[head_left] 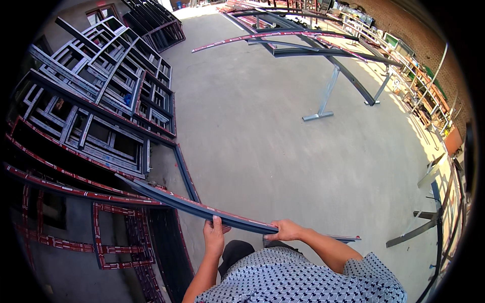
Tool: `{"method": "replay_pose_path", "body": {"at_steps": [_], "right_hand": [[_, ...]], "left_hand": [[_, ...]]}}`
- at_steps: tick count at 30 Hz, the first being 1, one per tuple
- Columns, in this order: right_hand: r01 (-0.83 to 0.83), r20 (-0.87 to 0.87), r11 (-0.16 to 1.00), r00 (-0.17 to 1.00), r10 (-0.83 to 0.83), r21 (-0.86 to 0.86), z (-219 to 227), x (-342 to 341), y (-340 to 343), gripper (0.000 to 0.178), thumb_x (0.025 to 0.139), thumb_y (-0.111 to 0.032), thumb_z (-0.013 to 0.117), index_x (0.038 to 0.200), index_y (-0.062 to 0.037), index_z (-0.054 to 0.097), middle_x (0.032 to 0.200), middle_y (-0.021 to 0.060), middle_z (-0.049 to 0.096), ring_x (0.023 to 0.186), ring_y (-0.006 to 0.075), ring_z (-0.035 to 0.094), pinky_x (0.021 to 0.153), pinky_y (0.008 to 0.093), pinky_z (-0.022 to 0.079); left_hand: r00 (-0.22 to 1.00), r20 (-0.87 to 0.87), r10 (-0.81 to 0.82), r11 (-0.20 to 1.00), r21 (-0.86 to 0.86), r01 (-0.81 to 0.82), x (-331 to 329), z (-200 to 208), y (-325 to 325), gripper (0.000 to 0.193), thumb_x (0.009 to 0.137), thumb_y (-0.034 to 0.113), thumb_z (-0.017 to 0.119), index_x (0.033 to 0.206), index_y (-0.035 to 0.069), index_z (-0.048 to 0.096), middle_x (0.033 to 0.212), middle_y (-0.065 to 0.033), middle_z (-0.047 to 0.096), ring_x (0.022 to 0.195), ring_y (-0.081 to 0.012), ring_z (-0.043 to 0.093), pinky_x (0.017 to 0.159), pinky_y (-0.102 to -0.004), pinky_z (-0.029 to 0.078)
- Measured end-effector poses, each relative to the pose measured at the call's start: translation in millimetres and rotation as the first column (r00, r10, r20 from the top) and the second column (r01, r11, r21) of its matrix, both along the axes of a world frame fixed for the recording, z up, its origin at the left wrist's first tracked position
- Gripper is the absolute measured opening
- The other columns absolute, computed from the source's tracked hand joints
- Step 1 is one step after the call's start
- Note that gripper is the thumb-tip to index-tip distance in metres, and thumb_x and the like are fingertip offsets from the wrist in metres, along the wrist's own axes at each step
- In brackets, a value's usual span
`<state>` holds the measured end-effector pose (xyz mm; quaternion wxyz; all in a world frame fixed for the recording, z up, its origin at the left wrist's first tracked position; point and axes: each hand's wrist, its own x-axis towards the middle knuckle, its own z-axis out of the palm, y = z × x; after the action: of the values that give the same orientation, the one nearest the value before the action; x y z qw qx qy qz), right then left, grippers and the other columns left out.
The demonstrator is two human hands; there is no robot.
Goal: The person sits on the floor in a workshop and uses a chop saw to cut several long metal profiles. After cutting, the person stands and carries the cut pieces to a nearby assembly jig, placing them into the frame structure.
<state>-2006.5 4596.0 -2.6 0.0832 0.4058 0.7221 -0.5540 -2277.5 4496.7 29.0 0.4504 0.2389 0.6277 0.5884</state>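
A long dark grey window-frame profile with a strip of red printed film along its upper edge lies across in front of my body. My left hand holds it from the near side, thumb on the bar and fingers partly beneath. Further right, my right hand grips the same profile, its fingers closed over the edge. The profile's left end reaches over the stacked frames at the left. Past my right forearm a thin bar end shows; whether it belongs to the same profile I cannot tell.
Window frames lean in stacks along the left, with red-taped frames below them. A large frame assembly rests on metal stands at the far right. Metal pieces and bar stock line the right side. The floor is concrete.
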Motion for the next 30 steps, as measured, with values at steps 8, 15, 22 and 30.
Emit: {"method": "replay_pose_path", "body": {"at_steps": [8,15,22,30], "right_hand": [[-0.004,0.082,0.996,0.997,-0.004,0.092,-7,-101,171,0.059,0.086,-0.058,0.078,0.116,-0.0083,0.071,0.100,0.0155,0.074,0.094,0.0319,0.070,0.085,0.0414,0.054],[0.085,0.124,0.992,0.988,-0.096,0.091,-16,-210,300,0.058,0.087,-0.057,0.075,0.117,-0.0074,0.071,0.101,0.0193,0.074,0.096,0.0353,0.070,0.086,0.0440,0.053],[0.134,0.101,0.981,0.984,-0.149,0.138,36,-323,438,0.057,0.088,-0.055,0.074,0.112,-0.0043,0.069,0.099,0.0222,0.073,0.096,0.0398,0.069,0.085,0.0468,0.053],[0.049,0.109,0.963,0.991,-0.081,0.264,44,-444,639,0.052,0.089,-0.052,0.072,0.103,-0.0019,0.067,0.093,0.0243,0.071,0.092,0.0425,0.069,0.082,0.0512,0.052]], "left_hand": [[0.996,0.066,0.059,0.998,-0.001,-0.059,-118,-28,167,0.046,0.109,0.048,0.049,0.115,0.002,0.054,0.102,-0.0111,0.069,0.088,-0.0212,0.073,0.079,-0.0355,0.063],[0.995,0.093,-0.042,0.999,0.017,0.040,-251,-36,337,0.044,0.109,0.047,0.049,0.115,0.005,0.056,0.101,-0.0079,0.069,0.087,-0.0187,0.073,0.078,-0.0338,0.062],[0.996,0.083,-0.039,0.996,0.081,0.032,-376,-4,489,0.041,0.110,0.045,0.048,0.115,0.005,0.055,0.102,-0.0088,0.070,0.088,-0.0186,0.073,0.080,-0.0354,0.062],[0.993,0.113,0.032,0.981,0.188,-0.053,-499,-12,668,0.041,0.111,0.045,0.043,0.118,0.006,0.056,0.105,-0.0084,0.070,0.095,-0.0215,0.074,0.082,-0.0368,0.062]]}}
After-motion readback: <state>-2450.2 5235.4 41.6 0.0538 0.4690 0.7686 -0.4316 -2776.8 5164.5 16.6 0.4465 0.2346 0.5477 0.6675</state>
